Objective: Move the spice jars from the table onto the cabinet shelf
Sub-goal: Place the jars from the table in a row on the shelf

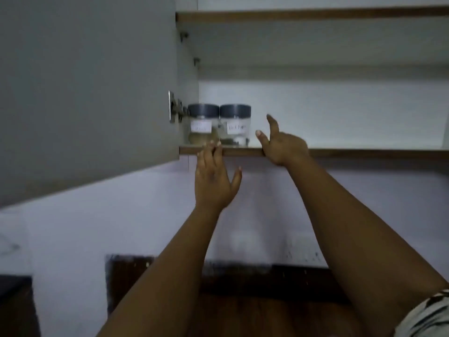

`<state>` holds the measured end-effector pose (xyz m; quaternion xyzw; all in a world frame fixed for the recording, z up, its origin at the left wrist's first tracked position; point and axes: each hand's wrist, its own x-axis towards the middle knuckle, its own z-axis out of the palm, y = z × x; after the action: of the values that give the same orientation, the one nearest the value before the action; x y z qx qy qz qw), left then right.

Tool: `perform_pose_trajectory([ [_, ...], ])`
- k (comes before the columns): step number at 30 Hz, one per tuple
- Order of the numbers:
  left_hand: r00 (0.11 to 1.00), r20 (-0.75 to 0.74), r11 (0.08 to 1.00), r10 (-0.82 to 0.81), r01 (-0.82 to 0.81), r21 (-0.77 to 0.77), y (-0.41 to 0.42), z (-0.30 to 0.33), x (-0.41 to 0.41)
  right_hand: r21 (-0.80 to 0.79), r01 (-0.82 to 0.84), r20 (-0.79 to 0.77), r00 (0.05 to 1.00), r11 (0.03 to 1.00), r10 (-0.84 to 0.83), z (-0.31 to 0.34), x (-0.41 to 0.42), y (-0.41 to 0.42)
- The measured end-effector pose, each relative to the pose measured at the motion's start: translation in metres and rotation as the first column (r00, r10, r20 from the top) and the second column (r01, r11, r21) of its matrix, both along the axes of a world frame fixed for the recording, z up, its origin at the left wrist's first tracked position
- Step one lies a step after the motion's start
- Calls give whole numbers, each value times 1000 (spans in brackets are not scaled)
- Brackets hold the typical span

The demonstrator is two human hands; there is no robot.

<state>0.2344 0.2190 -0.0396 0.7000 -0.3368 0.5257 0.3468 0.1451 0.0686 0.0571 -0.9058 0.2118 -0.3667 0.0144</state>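
1. While both spice jars point(220, 124) stand side by side, touching, at the cabinet shelf point(352, 152) left end, left hand point(213, 181) and right hand point(283, 147) hold nothing, fingers spread.
2. Jars look like clear glass w/ grey lids: prob. rigid, smooth, breakable.
3. Grip round the body below the lid, not by the lid.

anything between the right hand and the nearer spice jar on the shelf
Nothing. In the head view, only bare white shelf and back wall show between the right hand and the right-hand jar, beside the left-hand jar.
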Motion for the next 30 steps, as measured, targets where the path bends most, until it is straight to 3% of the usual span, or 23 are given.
perform_pose_trajectory([
  [2,995,-70,996,-78,80,31,4,-15,-6,-195,67,227,974,978,-22,-34,-14,8],
  [4,962,-210,985,-174,172,-28,7,-41,-16,-256,2,349,933,967,91,-77,-23,13],
  [6,911,-336,971,-239,226,-78,8,-80,-27,-167,-158,417,883,973,215,-133,-37,18],
  [8,837,-488,965,-249,255,-55,13,-132,-32,20,-236,455,868,972,201,-204,-58,21],
  [11,705,-686,956,-179,288,46,28,-216,-36,306,-101,240,970,947,26,-322,-92,17],
  [14,573,-813,919,-101,368,145,41,-293,-56,481,99,-8,994,871,-109,-413,-129,21],
  [16,465,-884,894,-45,413,172,47,-333,-75,481,197,-146,979,855,-143,-447,-145,32],
  [18,399,-917,856,21,467,222,50,-363,-92,472,193,-242,967,860,-84,-471,-151,44],
  [22,245,-968,766,45,613,191,54,-397,-111,531,121,-267,963,839,30,-501,-146,64],
  [25,216,-974,706,66,680,199,58,-414,-117,494,149,-271,962,856,-11,-507,-138,65],
  [27,193,-978,690,73,699,189,61,-427,-121,464,216,-364,931,859,-38,-511,-133,61],
  [30,141,-987,679,82,717,159,64,-442,-125,513,324,-480,876,795,-47,-517,-128,55],
])
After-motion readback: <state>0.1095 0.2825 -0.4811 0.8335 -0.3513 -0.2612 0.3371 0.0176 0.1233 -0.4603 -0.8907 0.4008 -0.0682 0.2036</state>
